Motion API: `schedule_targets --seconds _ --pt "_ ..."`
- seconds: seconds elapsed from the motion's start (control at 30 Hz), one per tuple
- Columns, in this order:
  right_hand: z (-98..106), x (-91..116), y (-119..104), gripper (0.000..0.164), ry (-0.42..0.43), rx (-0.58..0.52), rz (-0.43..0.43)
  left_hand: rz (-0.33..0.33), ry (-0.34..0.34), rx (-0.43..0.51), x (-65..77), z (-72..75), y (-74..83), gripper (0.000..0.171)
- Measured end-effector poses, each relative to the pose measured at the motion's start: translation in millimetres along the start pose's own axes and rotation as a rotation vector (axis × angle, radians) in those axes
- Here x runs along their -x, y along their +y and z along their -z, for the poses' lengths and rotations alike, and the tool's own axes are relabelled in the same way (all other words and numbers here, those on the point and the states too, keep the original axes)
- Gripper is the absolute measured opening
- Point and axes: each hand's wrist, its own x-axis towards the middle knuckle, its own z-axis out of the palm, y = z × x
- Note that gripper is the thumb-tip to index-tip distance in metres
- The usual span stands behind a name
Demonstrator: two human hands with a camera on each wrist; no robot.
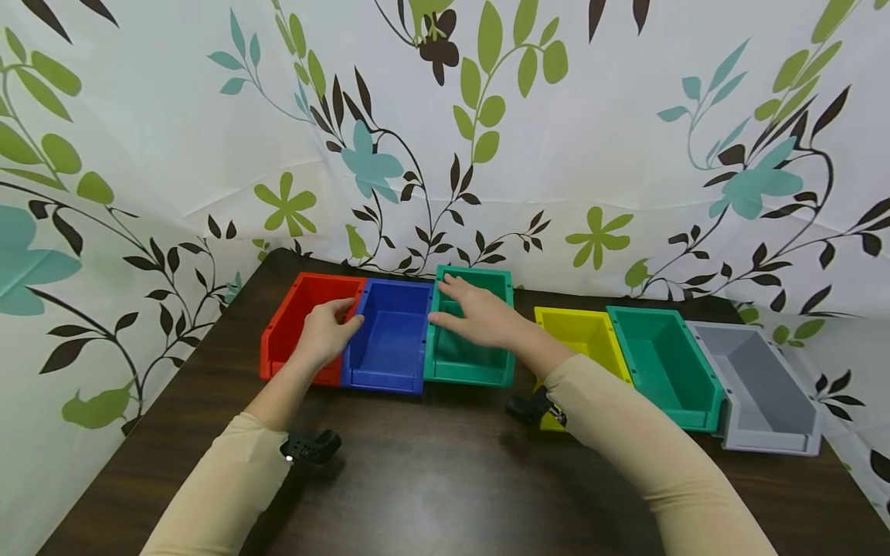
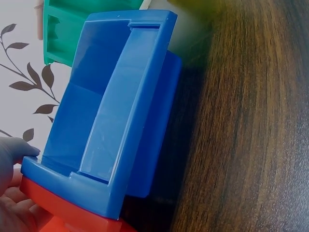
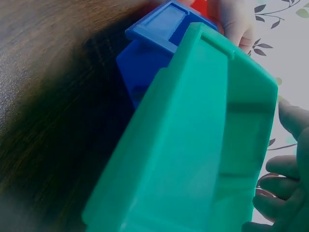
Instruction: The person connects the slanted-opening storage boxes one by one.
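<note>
My left hand [image 1: 324, 333] pinches the side where a red bin [image 1: 278, 330] and a blue bin [image 1: 389, 332] meet. In the left wrist view, its thumb lies at the rim of the blue bin [image 2: 120, 96], and its curled fingers are beside the red bin's wall [image 2: 67, 205]. My right hand [image 1: 476, 313] is over a green bin [image 1: 476, 373] that stands against the blue one, fingers extended and thumb by its left rim. The right wrist view shows those fingers [image 3: 280, 188] loosely bent along the far side of the green bin [image 3: 193, 145].
To the right stand a yellow bin [image 1: 573, 328], partly behind my right forearm, a second green bin [image 1: 660, 371] and a grey bin [image 1: 758, 378]. All are on a dark wood table [image 1: 431, 479]. A leaf-patterned cloth [image 1: 487, 177] hangs close behind the bins.
</note>
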Motion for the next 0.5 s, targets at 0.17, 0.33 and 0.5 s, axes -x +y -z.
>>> schedule_targets --seconds 0.17,0.33,0.5 --pt "-2 -3 4 0.074 -0.028 0.01 -0.002 -0.006 0.003 0.006 -0.6 -1.9 -0.7 0.053" --pt "-3 -7 6 0.075 -0.036 0.013 0.01 -0.002 0.006 0.011 -0.9 -2.1 -1.3 0.053" --pt "-4 -11 7 0.077 -0.046 0.022 0.017 -0.004 0.033 0.019 -0.8 -3.3 -3.7 0.052"
